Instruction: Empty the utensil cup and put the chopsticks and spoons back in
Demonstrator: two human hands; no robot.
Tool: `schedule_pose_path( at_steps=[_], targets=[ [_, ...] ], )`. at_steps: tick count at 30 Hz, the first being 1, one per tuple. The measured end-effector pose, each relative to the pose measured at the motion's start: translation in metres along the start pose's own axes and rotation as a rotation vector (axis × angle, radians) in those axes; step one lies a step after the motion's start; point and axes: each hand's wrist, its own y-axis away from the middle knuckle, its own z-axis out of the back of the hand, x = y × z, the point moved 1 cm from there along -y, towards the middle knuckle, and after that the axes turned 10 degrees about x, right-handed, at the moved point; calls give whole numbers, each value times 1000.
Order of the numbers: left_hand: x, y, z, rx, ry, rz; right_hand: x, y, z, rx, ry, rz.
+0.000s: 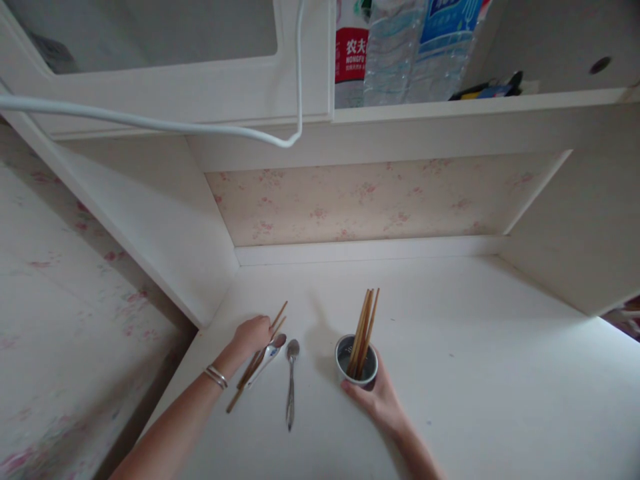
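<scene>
While right grip (381, 399) clasps silvery cup (344, 357), slim brown chopsticks (363, 339) lean inside; left grip (253, 333), cannot tell.

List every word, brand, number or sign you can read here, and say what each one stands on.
"农夫": white characters on the red label of a bottle on the upper shelf, cut off at the right.
"NONGFU": same red label, just below; cut off at the right too.
A smaller line under that: too small to read surely.
Blue label to its right: white lettering, cut off at the picture's top, not readable.
Numbers: none readable.
</scene>
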Motion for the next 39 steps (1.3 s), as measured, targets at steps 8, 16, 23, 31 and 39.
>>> schedule_pose_path(
  at_steps=[8, 16, 23, 31, 39],
  targets=[
    [-2, -16, 6, -1, 29, 85, 0, 0, -1, 0, -23, 25],
    [-7, -30, 30, -180, 188, 108, -4, 1, 0, -20, -8, 41],
    [-39, -37, 37, -329, 304, -39, -5, 1, -3, -65, -32, 57],
    [-75, -27, 68, -540, 466, -173, 7, 2, -3, -80, 11, 62],
    [-138, 50, 101, -586, 996, -542, 10, 2, -2, -76, 21, 54]
  ],
)
